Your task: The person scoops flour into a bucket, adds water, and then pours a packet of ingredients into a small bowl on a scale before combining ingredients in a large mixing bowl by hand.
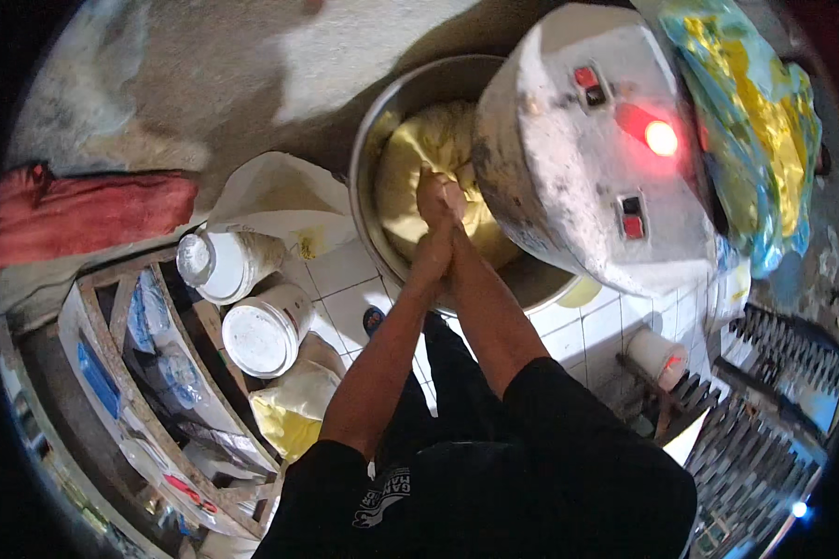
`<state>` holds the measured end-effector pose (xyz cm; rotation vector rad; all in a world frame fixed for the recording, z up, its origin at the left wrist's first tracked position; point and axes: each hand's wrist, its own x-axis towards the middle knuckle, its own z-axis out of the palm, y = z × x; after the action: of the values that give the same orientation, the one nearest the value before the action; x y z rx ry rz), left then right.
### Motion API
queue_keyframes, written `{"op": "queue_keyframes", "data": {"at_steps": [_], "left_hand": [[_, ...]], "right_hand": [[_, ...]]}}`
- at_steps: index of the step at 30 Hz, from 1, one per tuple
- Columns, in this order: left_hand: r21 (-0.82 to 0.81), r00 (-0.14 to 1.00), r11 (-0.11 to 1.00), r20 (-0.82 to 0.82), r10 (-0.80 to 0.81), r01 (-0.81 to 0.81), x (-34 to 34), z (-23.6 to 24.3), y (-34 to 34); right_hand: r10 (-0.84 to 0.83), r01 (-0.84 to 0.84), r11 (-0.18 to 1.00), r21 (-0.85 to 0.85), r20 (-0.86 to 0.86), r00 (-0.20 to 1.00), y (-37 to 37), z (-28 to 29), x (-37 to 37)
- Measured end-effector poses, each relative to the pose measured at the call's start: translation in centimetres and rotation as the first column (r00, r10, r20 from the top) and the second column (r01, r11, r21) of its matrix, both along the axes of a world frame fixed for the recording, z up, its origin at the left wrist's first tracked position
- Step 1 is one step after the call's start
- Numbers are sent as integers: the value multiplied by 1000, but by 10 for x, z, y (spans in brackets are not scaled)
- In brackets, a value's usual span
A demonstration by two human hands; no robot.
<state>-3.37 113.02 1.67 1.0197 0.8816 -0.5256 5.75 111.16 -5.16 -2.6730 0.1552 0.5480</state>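
Note:
A large mass of pale yellow dough [410, 186] lies in a deep round metal mixing bowl [364, 219] in front of me. Both arms reach down into the bowl and meet over the dough. My left hand [430, 197] is closed, its fingers bent at the dough's surface. Close against it is my right hand [454, 199], also closed and partly covered by the left. The hands seem to grip the dough, though the fingertips are hard to see. The grey mixer head [569, 121] overhangs the bowl's right side and hides part of the dough.
Red switches and a lit red lamp [661, 139] sit on the mixer head, with yellow-and-blue plastic bags [764, 140] beyond. White buckets [261, 337] and a wooden shelf [121, 363] stand left. Dark slatted metal racks [755, 447] and a white tub [657, 357] are at right.

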Motion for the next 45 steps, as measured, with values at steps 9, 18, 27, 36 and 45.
{"op": "queue_keyframes", "data": {"at_steps": [9, 18, 27, 36, 45], "left_hand": [[248, 641, 927, 670, -375, 282, 13, -112, 74], [513, 628, 673, 292, -721, 533, 45, -102, 83], [897, 22, -202, -229, -973, 394, 40, -81, 27], [876, 59, -287, -335, -941, 388, -1, -12, 18], [906, 578, 266, 29, -816, 330, -42, 108, 11]], "right_hand": [[616, -571, 787, -233, 354, 704, -29, -11, -58], [243, -310, 827, 469, 200, 949, -91, 55, -85], [-216, 731, 105, 675, -702, 679, -76, 4, -85], [-166, 682, 218, 698, -662, 731, -89, 0, -59], [-74, 490, 496, 717, -527, 847, -102, 6, -51]]}}
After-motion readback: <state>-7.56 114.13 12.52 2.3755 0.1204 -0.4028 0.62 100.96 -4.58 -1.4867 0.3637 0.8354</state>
